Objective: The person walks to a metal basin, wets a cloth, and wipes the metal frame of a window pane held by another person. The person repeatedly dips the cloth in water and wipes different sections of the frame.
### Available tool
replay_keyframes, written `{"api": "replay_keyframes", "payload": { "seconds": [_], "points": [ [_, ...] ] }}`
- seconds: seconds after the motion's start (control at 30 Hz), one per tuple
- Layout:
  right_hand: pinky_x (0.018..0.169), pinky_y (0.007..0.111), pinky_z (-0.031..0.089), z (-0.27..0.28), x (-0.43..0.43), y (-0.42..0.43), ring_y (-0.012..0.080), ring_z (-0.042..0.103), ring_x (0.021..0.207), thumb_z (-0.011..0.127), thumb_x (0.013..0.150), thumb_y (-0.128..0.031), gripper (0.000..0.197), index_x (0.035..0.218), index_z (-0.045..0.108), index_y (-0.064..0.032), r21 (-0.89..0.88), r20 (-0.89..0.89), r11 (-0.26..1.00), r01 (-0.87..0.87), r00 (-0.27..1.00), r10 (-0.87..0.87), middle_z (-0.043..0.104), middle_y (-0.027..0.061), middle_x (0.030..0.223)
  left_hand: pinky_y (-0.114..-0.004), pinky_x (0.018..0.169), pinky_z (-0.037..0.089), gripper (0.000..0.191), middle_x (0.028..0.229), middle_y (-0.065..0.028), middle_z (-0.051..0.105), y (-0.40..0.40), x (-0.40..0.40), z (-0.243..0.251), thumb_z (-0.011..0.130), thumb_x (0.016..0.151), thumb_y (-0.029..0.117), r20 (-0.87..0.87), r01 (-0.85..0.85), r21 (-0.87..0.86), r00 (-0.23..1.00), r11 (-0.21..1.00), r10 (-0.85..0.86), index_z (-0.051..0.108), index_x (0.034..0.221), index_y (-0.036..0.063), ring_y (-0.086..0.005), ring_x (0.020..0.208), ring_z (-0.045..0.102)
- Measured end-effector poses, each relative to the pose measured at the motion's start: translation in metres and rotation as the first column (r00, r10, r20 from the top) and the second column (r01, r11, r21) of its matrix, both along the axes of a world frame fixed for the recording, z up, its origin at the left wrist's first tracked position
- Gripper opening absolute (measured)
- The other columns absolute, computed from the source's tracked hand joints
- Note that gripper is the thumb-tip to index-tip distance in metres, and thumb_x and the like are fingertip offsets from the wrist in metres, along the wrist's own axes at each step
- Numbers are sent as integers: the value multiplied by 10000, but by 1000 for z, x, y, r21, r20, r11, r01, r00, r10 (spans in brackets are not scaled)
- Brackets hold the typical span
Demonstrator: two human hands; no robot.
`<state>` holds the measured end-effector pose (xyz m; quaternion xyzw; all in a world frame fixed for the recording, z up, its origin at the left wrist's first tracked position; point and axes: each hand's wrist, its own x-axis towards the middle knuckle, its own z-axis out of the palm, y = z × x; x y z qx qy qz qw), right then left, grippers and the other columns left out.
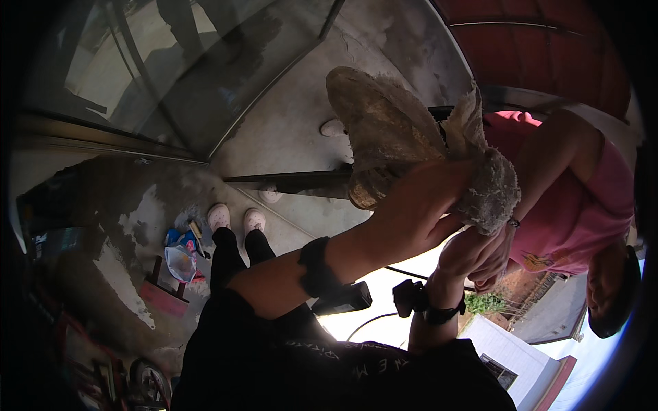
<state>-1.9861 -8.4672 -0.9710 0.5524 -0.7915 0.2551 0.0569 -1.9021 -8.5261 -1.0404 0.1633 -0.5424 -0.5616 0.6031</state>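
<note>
A large, frayed, dirty grey-brown cloth (383,115) is bunched and twisted in front of me, its wide part hanging out to the upper left. My left hand (452,180) is closed on its gathered part, with the fingers hidden behind the folds. Just below the bunched end, my right hand (457,254) is curled into a fist against the cloth; its fingertips are out of sight. Another person's hand (496,259), wearing a bracelet, overlaps my right hand. I cannot tell exactly what that hand grips. Both my wrists carry black straps with small devices.
A person in a pink shirt (555,216) stands close on the right. Glass panels (195,87) rise at the upper left. Near my feet on the wet-patched concrete floor (123,287) lie a plastic bag (181,263), a brush (195,229) and a small red stool (163,298).
</note>
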Motion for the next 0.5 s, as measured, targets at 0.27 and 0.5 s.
{"api": "replay_keyframes", "payload": {
  "seconds": [0.27, 0.5],
  "points": [
    [916, 330, 448, -1, 6, -16, 250, 561, 1050, 194, 978, -386, 596, 1224, 463, 86, -62, 201, 995, -84, 975, 95, 566, 194, 1156, -412, 867, 444, 412, 1161, -91, 587, 24, -16, -29, 704, 712, 41, -41, -228, 14, 973, 974, 228, 577, 1103, 60, -305, 1061, 563],
    [896, 315, 466, -6, 9, -21, 253, 589, 1008, 161, 988, -270, 532, 1195, 532, 51, -108, 80, 992, -62, 994, 71, 598, 181, 1126, -316, 851, 465, 343, 1098, -96, 591, 22, -4, -46, 609, 807, -11, -353, 134, 357, 936, 924, 0, 553, 1140, 48, -204, 1021, 579]
  ]
}}
